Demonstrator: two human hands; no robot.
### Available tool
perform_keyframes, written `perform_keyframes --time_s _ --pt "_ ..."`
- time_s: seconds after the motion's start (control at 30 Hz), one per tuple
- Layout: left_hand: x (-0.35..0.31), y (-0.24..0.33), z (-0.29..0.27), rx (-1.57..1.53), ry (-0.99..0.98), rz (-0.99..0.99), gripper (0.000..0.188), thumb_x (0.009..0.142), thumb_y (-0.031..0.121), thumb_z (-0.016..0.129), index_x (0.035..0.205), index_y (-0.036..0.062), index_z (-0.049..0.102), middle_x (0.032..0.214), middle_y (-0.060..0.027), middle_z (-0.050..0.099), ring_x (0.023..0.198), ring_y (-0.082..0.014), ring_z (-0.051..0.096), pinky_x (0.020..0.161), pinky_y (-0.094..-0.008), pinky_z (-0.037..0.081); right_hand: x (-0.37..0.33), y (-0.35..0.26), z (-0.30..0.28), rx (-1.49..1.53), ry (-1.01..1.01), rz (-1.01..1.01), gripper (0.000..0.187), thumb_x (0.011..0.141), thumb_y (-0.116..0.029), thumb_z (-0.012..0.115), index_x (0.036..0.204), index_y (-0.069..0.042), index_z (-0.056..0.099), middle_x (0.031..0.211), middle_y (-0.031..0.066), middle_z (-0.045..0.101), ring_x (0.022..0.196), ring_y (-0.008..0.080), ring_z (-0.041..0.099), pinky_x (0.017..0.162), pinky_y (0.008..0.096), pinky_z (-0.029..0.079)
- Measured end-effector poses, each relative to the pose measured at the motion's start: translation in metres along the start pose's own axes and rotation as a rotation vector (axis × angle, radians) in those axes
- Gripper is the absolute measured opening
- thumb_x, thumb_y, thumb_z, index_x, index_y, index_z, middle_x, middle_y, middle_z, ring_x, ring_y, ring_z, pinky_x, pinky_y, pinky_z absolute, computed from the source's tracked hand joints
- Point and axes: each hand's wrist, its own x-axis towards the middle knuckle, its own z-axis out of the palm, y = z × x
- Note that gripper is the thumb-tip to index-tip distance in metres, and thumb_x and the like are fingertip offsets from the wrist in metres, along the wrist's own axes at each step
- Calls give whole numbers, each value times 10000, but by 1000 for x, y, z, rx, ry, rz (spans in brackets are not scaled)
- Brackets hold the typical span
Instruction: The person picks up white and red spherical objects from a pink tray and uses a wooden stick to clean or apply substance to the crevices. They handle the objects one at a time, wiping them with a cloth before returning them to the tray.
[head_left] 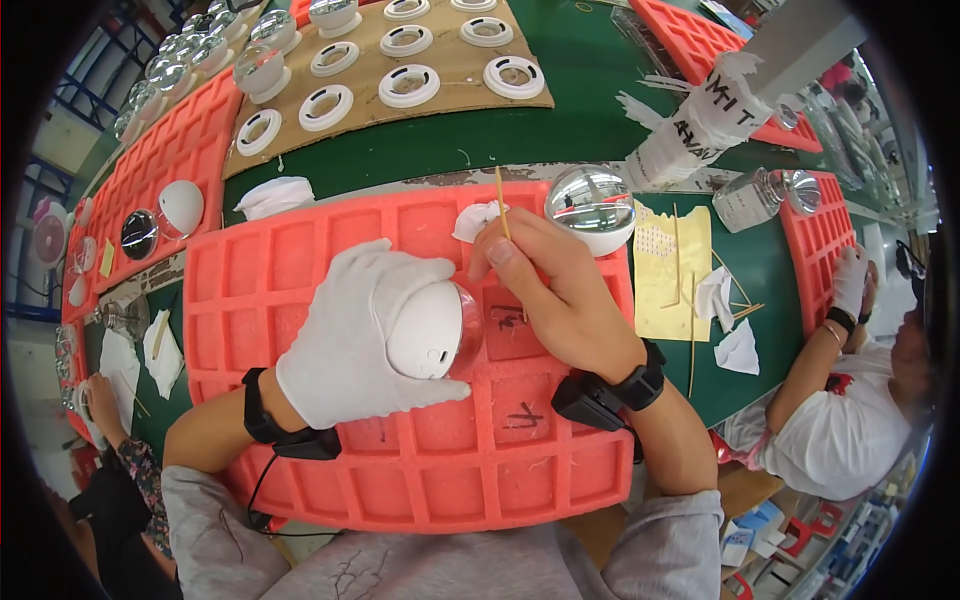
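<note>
My left hand [325,345], in a white glove, is closed around a round white base with a clear globe [428,338]. The globe side faces right, and a small slot shows on the white shell. To its right my bare right hand [565,300] pinches a thin wooden stick [501,200], which points upward. A crumpled white tissue [475,221] lies at the fingertips; whether the fingers touch it I cannot tell. Both hands are above a red foam tray [430,495] with square pockets. Another clear globe on a white base [592,208] stands at the tray's far right corner.
Yellow paper [655,285], wooden sticks and tissue scraps [737,347] lie at right. Cardboard [440,65] with several white rings [408,87] is at the back. More globes stand far left. A glass jar [745,203] is right. Co-workers [850,410] sit on both sides.
</note>
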Motion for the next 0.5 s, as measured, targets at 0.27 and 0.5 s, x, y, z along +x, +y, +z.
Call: perform_keyframes --time_s 0.27,0.5 --pt "-8 -11 13 -200 10 20 735 647 196 940 1297 84 614 1311 -138 614 1202 -344 571 1035 -462 498 1 2 3 32 37 -48 282 1103 -169 473 940 1 626 946 102 615 903 237 579 855 342 462" --pt "-2 -21 12 -184 -5 182 689 655 168 930 1273 107 632 1317 -133 568 1170 -336 598 958 -435 538 -2 5 6 -7 -18 -91 232 1081 -148 528 964 15 643 893 118 577 803 250 548 721 351 443"
